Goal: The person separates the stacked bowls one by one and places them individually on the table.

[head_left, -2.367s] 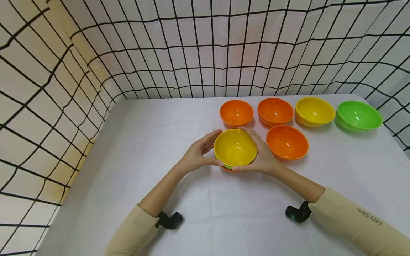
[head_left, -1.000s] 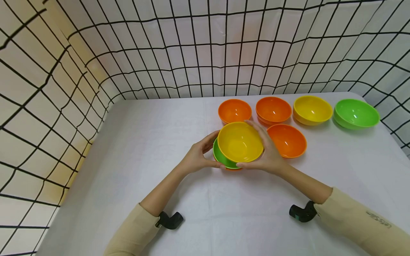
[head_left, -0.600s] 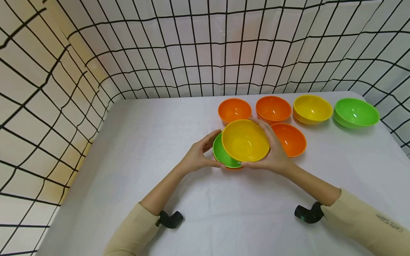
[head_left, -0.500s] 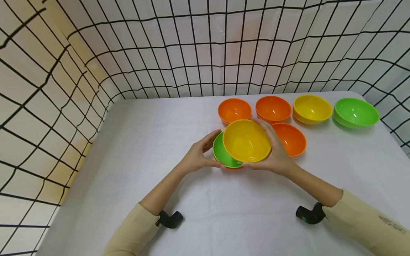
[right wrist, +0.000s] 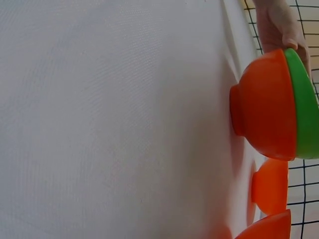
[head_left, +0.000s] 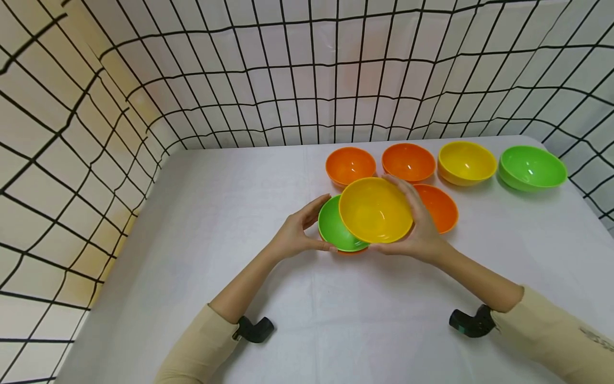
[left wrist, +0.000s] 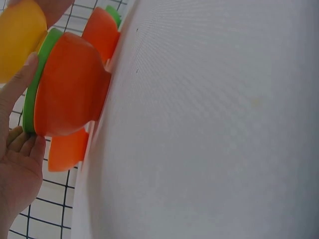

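My right hand (head_left: 416, 232) holds a yellow bowl (head_left: 376, 210) by its right side, fingers at the far rim and thumb at the near rim. The bowl is raised and tilted, overlapping the right part of a green bowl (head_left: 333, 226) in the head view. That green bowl sits nested in an orange bowl (left wrist: 70, 84), whose foot stands on the table. My left hand (head_left: 301, 230) grips the nested pair from the left, thumb near and fingers far. In the right wrist view the left thumb lies at the green rim (right wrist: 301, 99); the right hand is outside that view.
Along the back stand an orange bowl (head_left: 351, 165), another orange bowl (head_left: 409, 161), a yellow bowl (head_left: 467, 162) and a green bowl (head_left: 532, 168). Another orange bowl (head_left: 440, 209) is partly behind my right hand. Black netting (head_left: 314, 69) borders the white table (head_left: 230, 213).
The right hand has lifted the yellow bowl out of the green bowl and carried it rightward, uncovering the green inside. My left hand has stayed at the stack.
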Demonstrator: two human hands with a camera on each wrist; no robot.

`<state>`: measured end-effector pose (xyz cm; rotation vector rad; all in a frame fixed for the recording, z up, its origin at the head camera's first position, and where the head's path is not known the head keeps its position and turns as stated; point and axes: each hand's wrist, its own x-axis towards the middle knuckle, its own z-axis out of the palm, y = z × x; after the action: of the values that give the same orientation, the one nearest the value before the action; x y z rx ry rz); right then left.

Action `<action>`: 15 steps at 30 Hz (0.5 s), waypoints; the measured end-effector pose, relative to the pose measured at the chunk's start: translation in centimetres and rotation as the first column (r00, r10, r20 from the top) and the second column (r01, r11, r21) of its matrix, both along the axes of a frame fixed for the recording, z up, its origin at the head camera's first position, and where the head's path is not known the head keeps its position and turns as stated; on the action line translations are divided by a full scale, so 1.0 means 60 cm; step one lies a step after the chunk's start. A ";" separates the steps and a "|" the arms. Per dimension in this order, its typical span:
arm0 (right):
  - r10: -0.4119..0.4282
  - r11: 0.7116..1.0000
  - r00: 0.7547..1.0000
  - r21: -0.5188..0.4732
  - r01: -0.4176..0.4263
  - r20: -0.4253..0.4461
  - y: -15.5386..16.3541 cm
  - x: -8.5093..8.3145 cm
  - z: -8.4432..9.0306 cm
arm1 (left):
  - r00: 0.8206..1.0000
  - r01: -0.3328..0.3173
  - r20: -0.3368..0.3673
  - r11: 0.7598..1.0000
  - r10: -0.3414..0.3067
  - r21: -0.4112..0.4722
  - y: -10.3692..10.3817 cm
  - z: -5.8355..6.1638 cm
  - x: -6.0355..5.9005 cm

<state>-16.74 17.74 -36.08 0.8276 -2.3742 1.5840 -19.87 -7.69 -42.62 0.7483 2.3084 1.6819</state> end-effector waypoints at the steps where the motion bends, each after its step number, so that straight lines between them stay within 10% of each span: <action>1: 0.001 1.000 1.000 -0.006 -0.001 0.000 0.003 -0.001 -0.002 | 1.000 0.001 -0.001 1.000 -0.001 0.000 0.000 0.000 0.000; 15: -0.103 0.995 0.995 0.008 0.103 -0.011 0.060 -0.013 -0.029 | 0.999 -0.012 0.037 1.000 0.012 -0.011 0.002 0.002 -0.002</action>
<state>-17.49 21.36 -37.79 0.7012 -2.3767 1.5280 -19.98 -7.57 -42.47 0.6963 2.2998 1.6725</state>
